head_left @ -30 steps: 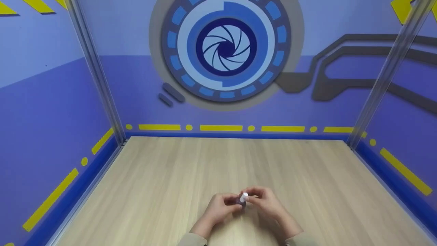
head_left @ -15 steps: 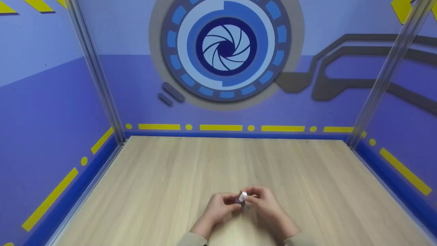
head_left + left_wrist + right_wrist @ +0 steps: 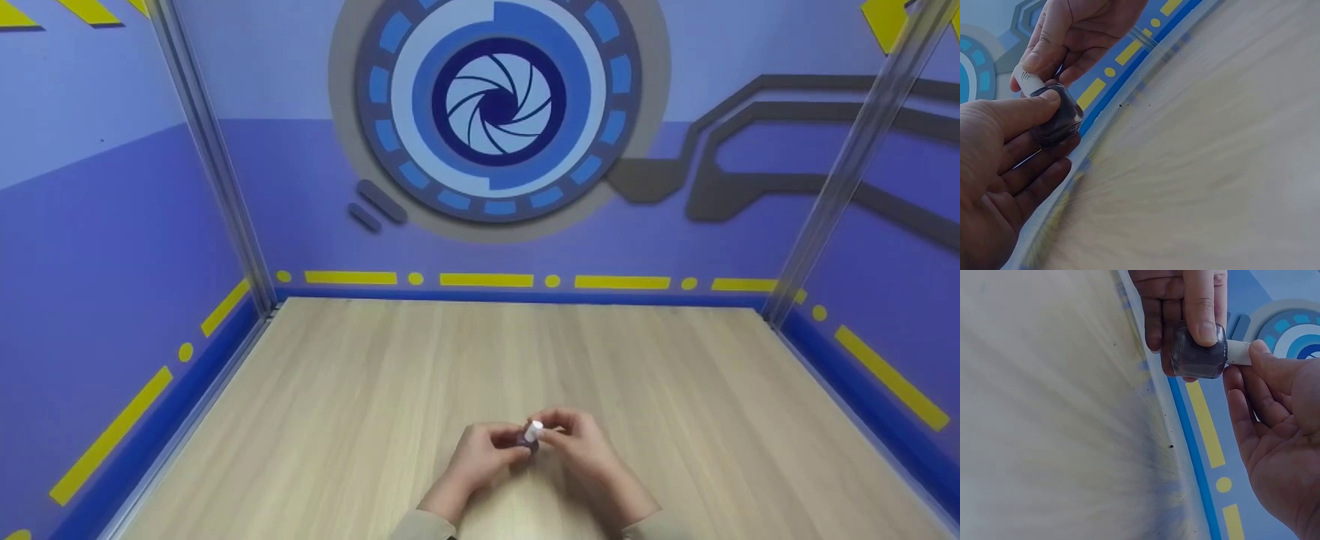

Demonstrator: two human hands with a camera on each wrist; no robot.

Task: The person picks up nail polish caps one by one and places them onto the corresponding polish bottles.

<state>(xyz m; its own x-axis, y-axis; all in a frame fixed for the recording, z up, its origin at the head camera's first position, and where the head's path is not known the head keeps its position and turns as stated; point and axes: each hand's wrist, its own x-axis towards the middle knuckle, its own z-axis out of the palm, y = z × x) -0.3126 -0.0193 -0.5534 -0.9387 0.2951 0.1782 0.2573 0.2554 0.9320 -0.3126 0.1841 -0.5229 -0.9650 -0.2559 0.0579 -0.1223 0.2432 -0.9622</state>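
Between the two hands is a small nail polish bottle [image 3: 1199, 360], dark glass with a white cap [image 3: 1238, 352]. My left hand [image 3: 478, 454] grips the glass body, its thumb lying across the flat side in both wrist views. From the other side my right hand [image 3: 586, 446] pinches the cap between thumb and forefinger. In the left wrist view the cap [image 3: 1028, 80] sits on the neck of the bottle [image 3: 1058, 121], with small print on its side. The bottle is tilted, and the fingers hide part of it in the head view.
A light wooden table [image 3: 405, 367] spreads out around the hands. Blue printed panels [image 3: 285, 202] with yellow dashes enclose it at the back and on both sides. Metal posts [image 3: 225, 172] stand at the rear corners.
Both hands keep the same grip on the bottle and its cap, in nearly the same place. At most the cap has shifted very slightly.
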